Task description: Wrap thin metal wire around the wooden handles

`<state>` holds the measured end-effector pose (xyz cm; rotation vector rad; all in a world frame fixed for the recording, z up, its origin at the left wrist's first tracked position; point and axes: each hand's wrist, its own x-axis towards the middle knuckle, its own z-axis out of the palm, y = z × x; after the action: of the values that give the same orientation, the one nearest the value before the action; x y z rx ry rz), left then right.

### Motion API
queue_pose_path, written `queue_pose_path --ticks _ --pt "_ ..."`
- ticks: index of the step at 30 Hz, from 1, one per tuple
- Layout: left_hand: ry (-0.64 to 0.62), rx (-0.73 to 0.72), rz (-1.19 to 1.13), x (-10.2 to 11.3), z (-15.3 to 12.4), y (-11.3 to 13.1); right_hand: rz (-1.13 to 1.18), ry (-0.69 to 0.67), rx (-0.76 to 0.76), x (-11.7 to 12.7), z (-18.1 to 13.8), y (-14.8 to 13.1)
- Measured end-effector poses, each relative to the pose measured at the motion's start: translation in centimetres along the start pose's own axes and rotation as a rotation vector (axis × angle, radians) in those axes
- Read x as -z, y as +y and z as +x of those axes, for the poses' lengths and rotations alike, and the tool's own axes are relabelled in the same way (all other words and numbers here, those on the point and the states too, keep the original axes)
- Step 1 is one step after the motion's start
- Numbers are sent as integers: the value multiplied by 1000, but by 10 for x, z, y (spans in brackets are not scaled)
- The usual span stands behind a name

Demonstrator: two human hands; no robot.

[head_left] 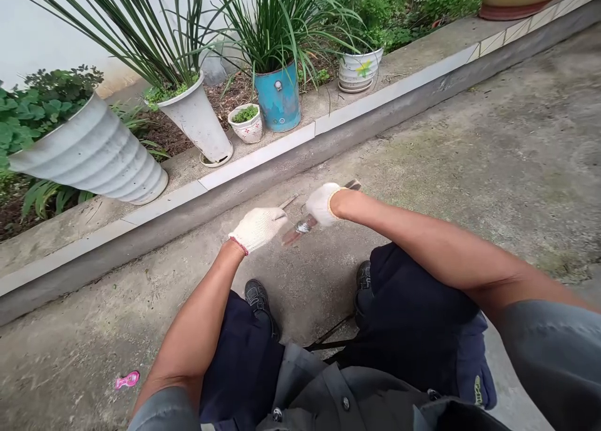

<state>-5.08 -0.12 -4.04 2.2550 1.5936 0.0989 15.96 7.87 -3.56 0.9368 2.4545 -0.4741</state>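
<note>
Both my hands wear white knit gloves. My right hand is closed round a long thin tool with a metal part and a dark end sticking out past the wrist. My left hand is closed round a thin stick-like piece, its tip close to the tool. The hands are held above the concrete ground, in front of my knees in dark trousers. What the tool is exactly I cannot make out.
A low kerb runs across in front of me. On it stand a white ribbed pot, a tall white pot, a small patterned pot, a blue pot and a painted pot. A pink object lies on the ground.
</note>
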Motion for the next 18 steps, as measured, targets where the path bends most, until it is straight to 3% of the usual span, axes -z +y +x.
queue_pose_path --ticks 3,5,10,14,16,18 --pt "-27 -30 -125 2 -3 -1 75 -230 132 2 -14 4" --pt "-41 -33 -259 6 -5 -2 281 -261 185 9 -24 8" --pt "74 -22 -321 8 -8 10 635 106 156 29 -34 9" --pt "38 107 -249 -11 -4 30 391 282 -51 29 -15 8" --pt "15 135 -167 -23 -2 35 167 299 -201 22 -2 10" --pt "5 154 -16 -33 -1 36 46 236 -250 10 7 9"
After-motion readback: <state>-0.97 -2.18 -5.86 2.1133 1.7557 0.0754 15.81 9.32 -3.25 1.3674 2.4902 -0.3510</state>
